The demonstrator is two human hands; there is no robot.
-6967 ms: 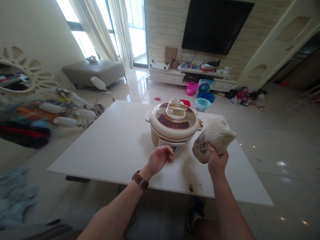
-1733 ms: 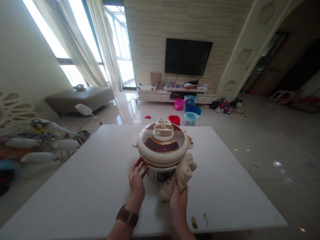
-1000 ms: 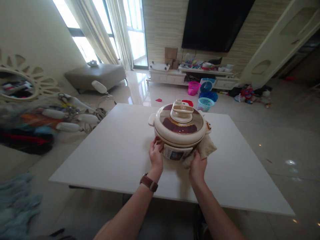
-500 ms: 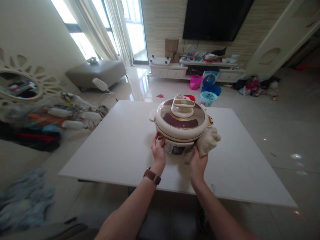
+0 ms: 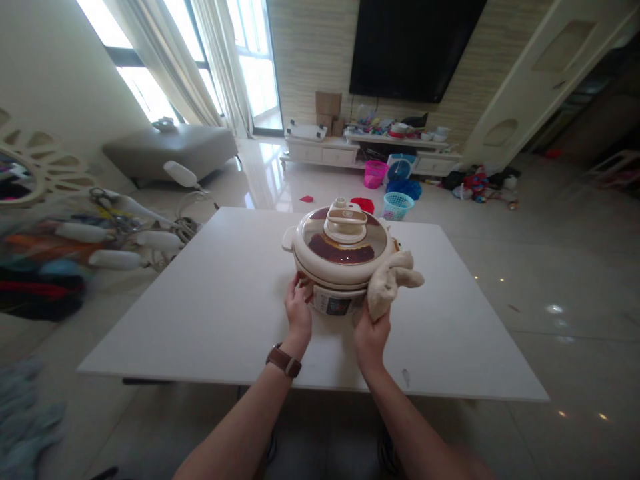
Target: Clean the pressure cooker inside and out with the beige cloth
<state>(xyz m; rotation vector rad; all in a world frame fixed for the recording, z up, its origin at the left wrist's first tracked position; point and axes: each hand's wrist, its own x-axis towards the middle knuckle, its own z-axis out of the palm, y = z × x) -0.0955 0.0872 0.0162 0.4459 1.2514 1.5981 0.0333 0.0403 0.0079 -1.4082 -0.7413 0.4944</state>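
Observation:
A cream electric cooker (image 5: 341, 257) with a brown glass lid and a knob on top stands on the white table (image 5: 225, 313). My left hand (image 5: 298, 311), a brown watch on its wrist, rests against the cooker's front left side, fingers curled onto its body. My right hand (image 5: 373, 330) grips a cream cloth (image 5: 393, 281) and presses it against the cooker's front right side, just under the lid rim. The control panel shows between my two hands.
A cluttered drying rack with white handles (image 5: 115, 233) stands left of the table. Beyond it are a grey bench (image 5: 170, 150), a low TV cabinet (image 5: 370, 150), pink and blue baskets (image 5: 395, 203) on the floor, and a wall television (image 5: 410, 47).
My right hand has slid the cloth up along the cooker's right side toward the lid rim. My left hand stays on the cooker's left front. The view has shifted slightly.

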